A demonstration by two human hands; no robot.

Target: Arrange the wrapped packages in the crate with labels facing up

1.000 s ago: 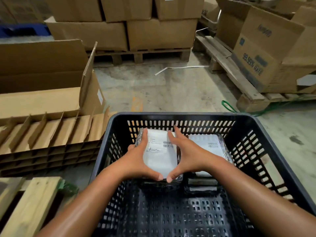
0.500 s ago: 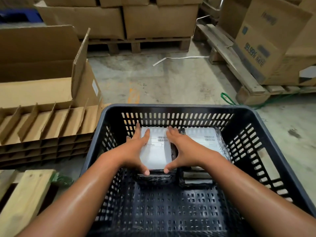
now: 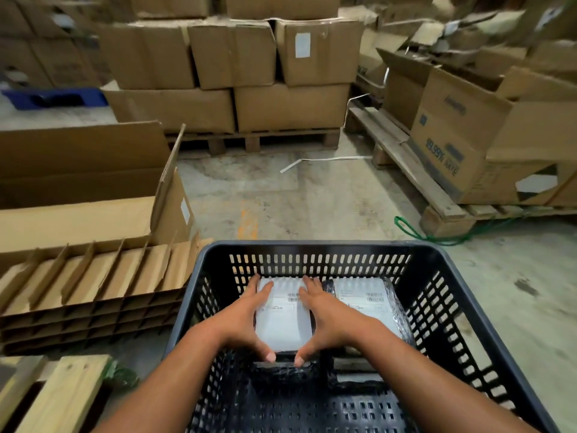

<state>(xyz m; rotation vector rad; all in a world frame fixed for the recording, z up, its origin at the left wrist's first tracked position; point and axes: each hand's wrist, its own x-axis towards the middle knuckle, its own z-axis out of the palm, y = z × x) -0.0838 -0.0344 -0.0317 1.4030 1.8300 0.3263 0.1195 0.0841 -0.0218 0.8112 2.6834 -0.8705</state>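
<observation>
A black slotted plastic crate [image 3: 315, 249] stands on the floor in front of me. Two wrapped packages lie inside against its far wall, both with white labels facing up. The left package [image 3: 282, 320] is clasped between my left hand [image 3: 246, 320] on its left side and my right hand [image 3: 324, 320] on its right side, thumbs at its near edge. The right package [image 3: 367, 303] lies right beside it, partly covered by my right forearm. Each package appears to rest on another dark wrapped package below it.
Stacked cardboard dividers [image 3: 93, 282] and an open carton [image 3: 87, 189] sit left of the crate. Pallets loaded with cardboard boxes [image 3: 231, 76] stand ahead and to the right [image 3: 468, 142]. A wooden pallet corner [image 3: 56, 395] is at bottom left. A green strap [image 3: 409, 229] lies on the concrete floor.
Both hands have pushed the left package farther toward the crate's far wall and set it level next to the right package. The camera has tilted up.
</observation>
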